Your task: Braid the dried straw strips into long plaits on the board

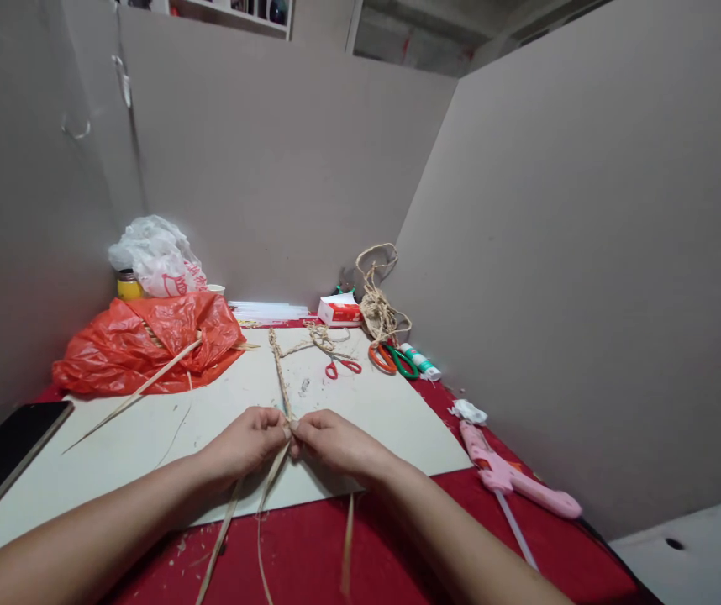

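A thin braid of dry straw [281, 372] runs away from me over a pale board [398, 412]. My left hand [248, 442] and my right hand [330, 440] meet at its near end, both pinched closed on the loose straw strands [264, 504]. Those strands trail down toward me over the red tablecloth [310, 555]. The far end of the braid reaches a tangle of twine [321, 338].
A red plastic bag [146, 340] and a white bag [157, 256] lie at the back left, with long straws sticking out. Small red scissors [341, 366], orange-green scissors [393, 359], a glue stick [422, 362], a twine bundle [378, 307] and a pink glue gun [512, 475] are to the right. A dark tablet [1, 458] is at the left.
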Motion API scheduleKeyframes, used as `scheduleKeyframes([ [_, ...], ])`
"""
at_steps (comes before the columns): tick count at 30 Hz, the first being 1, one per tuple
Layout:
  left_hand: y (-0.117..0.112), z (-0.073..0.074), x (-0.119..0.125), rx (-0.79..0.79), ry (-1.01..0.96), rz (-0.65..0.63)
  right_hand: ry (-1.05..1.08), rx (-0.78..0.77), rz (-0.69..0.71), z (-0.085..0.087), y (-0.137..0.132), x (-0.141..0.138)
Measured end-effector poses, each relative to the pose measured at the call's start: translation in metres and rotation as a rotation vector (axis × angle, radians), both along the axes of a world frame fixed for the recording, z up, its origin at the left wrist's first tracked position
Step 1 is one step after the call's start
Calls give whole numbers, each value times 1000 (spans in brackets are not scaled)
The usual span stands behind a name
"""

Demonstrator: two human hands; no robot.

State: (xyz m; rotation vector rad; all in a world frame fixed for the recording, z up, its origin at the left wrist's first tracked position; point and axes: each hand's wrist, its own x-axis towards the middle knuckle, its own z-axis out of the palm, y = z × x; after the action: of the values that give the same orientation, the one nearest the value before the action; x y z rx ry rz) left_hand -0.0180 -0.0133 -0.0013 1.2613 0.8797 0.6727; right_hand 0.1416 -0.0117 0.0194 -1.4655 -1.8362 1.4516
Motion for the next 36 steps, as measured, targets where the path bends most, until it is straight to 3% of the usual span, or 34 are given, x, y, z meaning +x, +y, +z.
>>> scheduleKeyframes([
  [3,2,-5,2,99,69,30,62,-127,48,-3,5,5],
  [7,2,-7,2,286,236,62,214,-277,-9,-11,8,5],
  [14,-8,16,-6,527,738,-1,151,-56,-209,-19,-2,-7],
  [18,-22,28,-1,639,945,-40,192,-55,-237,-20,-4,-6],
  [21,-32,27,7,695,1045,-77,216,-118,-251,-19,-5,-4],
  [24,-36,16,11,736,1132,-105,307,-183,-193,-15,-6,-3],
  [29,-50,0,13,871,1076,-151,395,-251,-148,-14,-6,0],
  [33,-65,17,11,760,803,-398,442,-334,-105,-17,-3,5],
  [35,-60,32,8,680,623,-316,495,-344,-88,-17,-3,7],
  [36,-54,38,6,654,563,-156,523,-344,-83,-16,-3,8],
])
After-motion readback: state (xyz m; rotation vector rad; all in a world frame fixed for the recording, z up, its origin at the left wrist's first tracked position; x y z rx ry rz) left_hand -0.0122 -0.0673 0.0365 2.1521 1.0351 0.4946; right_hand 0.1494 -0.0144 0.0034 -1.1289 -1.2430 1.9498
